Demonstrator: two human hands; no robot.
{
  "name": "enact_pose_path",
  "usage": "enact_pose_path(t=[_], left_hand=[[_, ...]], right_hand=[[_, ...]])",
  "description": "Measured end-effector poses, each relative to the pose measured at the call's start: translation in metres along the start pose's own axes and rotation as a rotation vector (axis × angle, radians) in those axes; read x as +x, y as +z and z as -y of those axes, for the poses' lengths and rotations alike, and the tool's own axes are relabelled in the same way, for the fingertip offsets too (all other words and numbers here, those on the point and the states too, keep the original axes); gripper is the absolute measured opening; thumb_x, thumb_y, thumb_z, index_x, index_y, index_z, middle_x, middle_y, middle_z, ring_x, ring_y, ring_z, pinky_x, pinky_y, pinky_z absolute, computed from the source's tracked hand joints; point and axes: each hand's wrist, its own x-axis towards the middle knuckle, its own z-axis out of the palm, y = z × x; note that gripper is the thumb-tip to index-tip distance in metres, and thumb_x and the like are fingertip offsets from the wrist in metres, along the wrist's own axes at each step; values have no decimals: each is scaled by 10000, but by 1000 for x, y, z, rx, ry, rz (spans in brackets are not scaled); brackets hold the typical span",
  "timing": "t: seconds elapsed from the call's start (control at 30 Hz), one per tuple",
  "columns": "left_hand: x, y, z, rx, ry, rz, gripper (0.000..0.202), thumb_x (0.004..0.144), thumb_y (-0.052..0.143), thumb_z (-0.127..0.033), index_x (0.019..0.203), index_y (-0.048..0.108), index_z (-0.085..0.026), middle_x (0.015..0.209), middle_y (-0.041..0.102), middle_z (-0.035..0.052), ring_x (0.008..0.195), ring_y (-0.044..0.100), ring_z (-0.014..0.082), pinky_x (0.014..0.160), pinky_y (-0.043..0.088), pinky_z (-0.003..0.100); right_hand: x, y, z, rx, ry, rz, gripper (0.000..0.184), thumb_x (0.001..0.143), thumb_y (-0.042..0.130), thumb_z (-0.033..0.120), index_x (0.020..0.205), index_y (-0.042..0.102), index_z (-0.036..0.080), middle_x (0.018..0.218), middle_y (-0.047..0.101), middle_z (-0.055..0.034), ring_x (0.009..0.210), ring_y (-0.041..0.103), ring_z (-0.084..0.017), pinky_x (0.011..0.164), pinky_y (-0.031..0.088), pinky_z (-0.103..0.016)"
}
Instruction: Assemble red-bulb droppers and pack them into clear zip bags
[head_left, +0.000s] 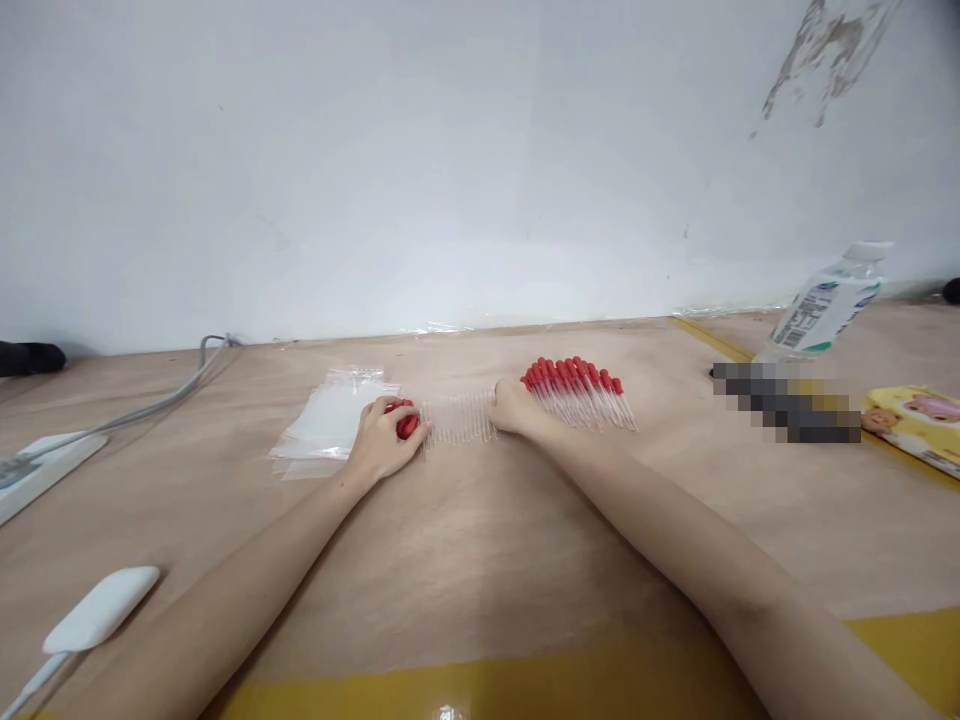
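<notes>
My left hand (382, 440) is curled around several red rubber bulbs (407, 424), beside a stack of clear plastic bags (322, 425). Thin clear dropper tubes (459, 418) lie side by side in a row between my two hands. At the right end of that row, my right hand (514, 406) is closed, with its fingertips turned away from view; whatever they pinch is hidden. Just to its right is a fanned pile of droppers with red bulbs (577, 385), their clear tips pointing toward me.
A plastic bottle (821, 310) leans at the back right, near a blurred dark object (787, 405) and a yellow printed packet (919, 425). On the left are a power strip (56, 465) with a grey cable and a white charger (101, 608). A white wall (450, 170) bounds the back.
</notes>
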Motion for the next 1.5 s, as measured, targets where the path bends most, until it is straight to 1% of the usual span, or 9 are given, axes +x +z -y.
enact_pose_path(t=[0.3, 0.53, 0.7, 0.8, 0.93, 1.1, 1.2, 1.33, 1.5], left_hand=[[10, 16, -23, -27, 15, -21, 306, 750, 567, -438, 891, 676, -188, 1095, 525, 125, 1129, 447, 285, 1002, 328, 440], [9, -2, -25, 45, -108, 38, 412, 717, 576, -526, 1001, 621, -232, 1163, 502, 113, 1135, 441, 311, 954, 337, 479], [12, -14, -28, 65, -109, 95, 376, 691, 585, -553, 824, 567, -201, 1077, 549, 102, 1068, 476, 318, 901, 370, 481], [13, -15, -28, 71, -83, 98, 343, 700, 582, -533, 699, 542, -192, 1052, 558, 102, 1051, 488, 314, 889, 383, 473], [15, -16, -28, 70, -29, 44, 305, 741, 570, -436, 571, 519, -188, 1035, 576, 95, 1065, 491, 294, 910, 379, 451], [7, -25, -45, -39, 111, -111, 248, 769, 566, -361, 604, 533, -179, 948, 583, 94, 1014, 515, 258, 889, 398, 402], [-12, -26, -59, -213, 240, -19, 218, 802, 541, -338, 654, 527, -179, 793, 570, 49, 850, 552, 196, 773, 447, 324], [-37, -21, -69, -291, 249, 172, 168, 815, 529, -309, 741, 577, -165, 720, 543, 29, 645, 524, 148, 602, 443, 277], [-39, -16, -72, -350, 241, 229, 176, 841, 510, -272, 876, 659, -185, 794, 585, 41, 707, 549, 153, 647, 452, 281]], right_hand=[[7, -1, -24, -58, 30, -26, 291, 735, 518, 97, 1008, 618, 74, 980, 627, -212, 907, 617, -277, 664, 467, -288], [-1, -3, -13, -80, 66, -13, 373, 733, 505, 62, 1103, 545, 43, 970, 617, -226, 946, 605, -295, 698, 464, -324], [-16, -11, -11, -91, 41, -47, 374, 771, 468, 86, 1138, 484, 18, 1021, 575, -245, 959, 591, -293, 718, 447, -335], [-30, -18, -18, -100, -9, -108, 305, 821, 406, 136, 1100, 501, 58, 1041, 552, -218, 911, 592, -272, 702, 435, -331], [-50, -21, -37, -97, -136, -250, 226, 848, 346, 161, 930, 548, 102, 937, 552, -145, 833, 565, -223, 702, 416, -318], [-71, -11, -65, 109, -373, -359, 199, 856, 356, 145, 966, 522, 151, 958, 520, -74, 832, 527, -149, 746, 420, -268], [-78, -5, -74, 161, -478, -358, 190, 881, 359, 179, 934, 541, 157, 918, 519, -68, 788, 523, -140, 728, 429, -264], [-81, 2, -74, 218, -556, -337, 203, 891, 375, 213, 950, 562, 160, 899, 546, -65, 747, 530, -134, 684, 431, -255], [-85, 7, -64, 243, -631, -291, 217, 884, 408, 231, 957, 604, 174, 851, 587, -51, 744, 539, -134, 687, 425, -254]])
